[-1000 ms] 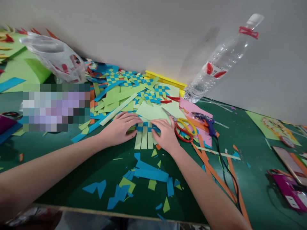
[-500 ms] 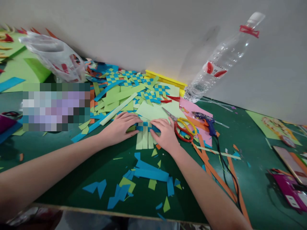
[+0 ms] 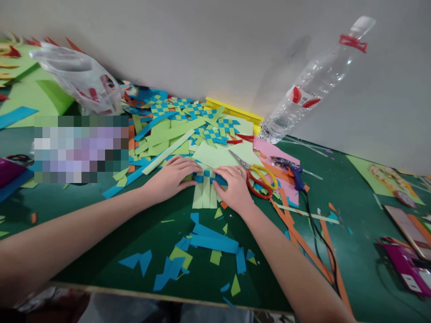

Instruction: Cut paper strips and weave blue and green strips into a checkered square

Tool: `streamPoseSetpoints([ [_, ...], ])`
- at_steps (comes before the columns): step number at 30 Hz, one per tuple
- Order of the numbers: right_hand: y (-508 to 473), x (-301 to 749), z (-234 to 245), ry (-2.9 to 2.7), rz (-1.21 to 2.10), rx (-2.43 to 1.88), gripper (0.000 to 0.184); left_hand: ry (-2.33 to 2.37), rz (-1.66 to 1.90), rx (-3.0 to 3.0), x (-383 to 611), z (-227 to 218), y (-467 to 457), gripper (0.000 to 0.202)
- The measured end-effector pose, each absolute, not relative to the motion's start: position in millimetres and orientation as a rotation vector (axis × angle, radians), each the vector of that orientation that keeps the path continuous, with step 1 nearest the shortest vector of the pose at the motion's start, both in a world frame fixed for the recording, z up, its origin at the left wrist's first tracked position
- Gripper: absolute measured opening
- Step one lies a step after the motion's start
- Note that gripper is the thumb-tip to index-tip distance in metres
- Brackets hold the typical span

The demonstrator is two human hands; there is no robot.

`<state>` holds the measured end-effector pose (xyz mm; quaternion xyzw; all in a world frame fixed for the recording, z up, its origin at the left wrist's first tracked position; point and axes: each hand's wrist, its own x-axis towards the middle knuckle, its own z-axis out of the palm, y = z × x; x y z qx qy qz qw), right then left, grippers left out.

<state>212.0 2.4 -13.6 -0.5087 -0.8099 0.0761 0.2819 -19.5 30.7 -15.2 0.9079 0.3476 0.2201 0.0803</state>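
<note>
A small weave of green and blue paper strips (image 3: 204, 194) lies on the table between my hands, its light green ends pointing toward me. My left hand (image 3: 175, 176) grips the left side of the weave, thumb below and fingers curled above. On the right side, the thumb and fingers of my right hand (image 3: 232, 184) pinch the blue strip. Parts of the strips are hidden under the fingers. Scissors (image 3: 260, 180) with red and yellow handles lie just beside my right hand. A pale green sheet (image 3: 215, 154) sits behind the weave.
Behind the hands is a pile of woven blue-green pieces (image 3: 212, 134). A clear bottle (image 3: 310, 85) leans against the wall. At right are a glue gun (image 3: 294, 172) with a cord and a purple power strip (image 3: 406, 267). Blue scraps (image 3: 215, 242) lie in front; a plastic bag (image 3: 81, 80) stands left.
The view has shifted very slightly. Both hands stay at the weave in nearly the same pose.
</note>
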Motion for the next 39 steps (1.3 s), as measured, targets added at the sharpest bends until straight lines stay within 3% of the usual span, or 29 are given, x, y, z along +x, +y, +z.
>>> streamPoseSetpoints([
  [21,2.8,213.0,-13.5,-2.169,0.231,-1.385,0.022,1.185,0.453,2.759,-19.7,-13.7,24.9,0.056],
  [39,2.1,212.8,-12.9,-2.169,0.25,-1.391,0.022,1.151,0.502,2.732,-20.4,-9.0,24.7,0.047],
])
